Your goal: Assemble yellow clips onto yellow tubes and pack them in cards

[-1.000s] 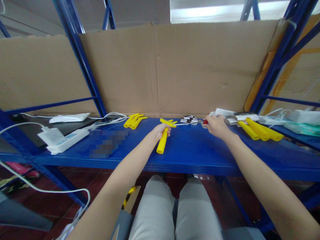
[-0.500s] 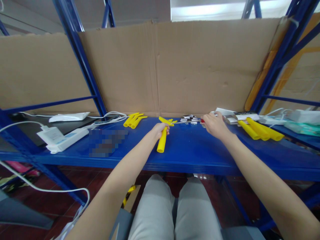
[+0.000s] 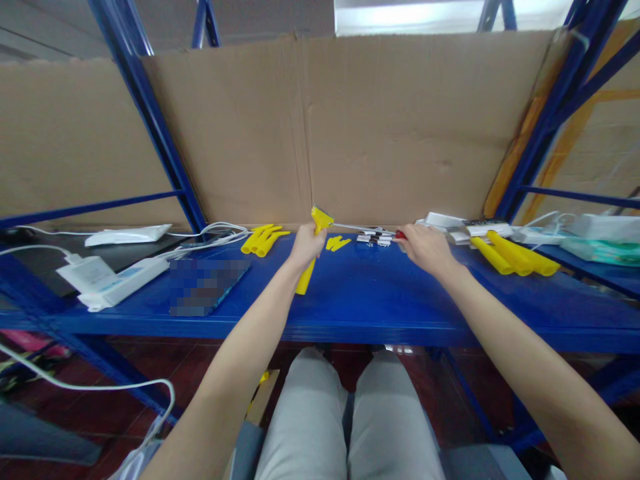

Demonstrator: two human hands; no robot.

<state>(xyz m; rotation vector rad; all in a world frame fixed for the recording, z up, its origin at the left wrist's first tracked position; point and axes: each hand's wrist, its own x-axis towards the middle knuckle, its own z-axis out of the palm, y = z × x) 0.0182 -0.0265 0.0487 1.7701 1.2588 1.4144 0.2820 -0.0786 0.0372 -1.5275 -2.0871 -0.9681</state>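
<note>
My left hand [image 3: 307, 245] is closed around the handle of a yellow scraper [image 3: 305, 277], whose wide head points up and away from me. In my right hand [image 3: 426, 248] is a screwdriver [image 3: 399, 235] with a red handle, its thin metal shaft reaching left to the scraper's head. Whether the tip touches a screw there is too small to tell. Several small yellow pieces [image 3: 337, 244] lie on the blue shelf just right of my left hand. Beneath the shaft is a pile of small black, white and metallic pieces [image 3: 375, 237].
More yellow scrapers or handles [image 3: 263, 241] lie to the left, and others [image 3: 517, 257] rest at the right beside white boxes [image 3: 485, 229]. A dark flat device [image 3: 210, 287], partly blurred, and a white power strip [image 3: 127, 280] with cables occupy the left. Cardboard [image 3: 400, 133] walls the back.
My left hand has lifted the scraper slightly up and left, turning its head upward. The screwdriver shaft still spans between my hands. The small yellow pieces now show more plainly.
</note>
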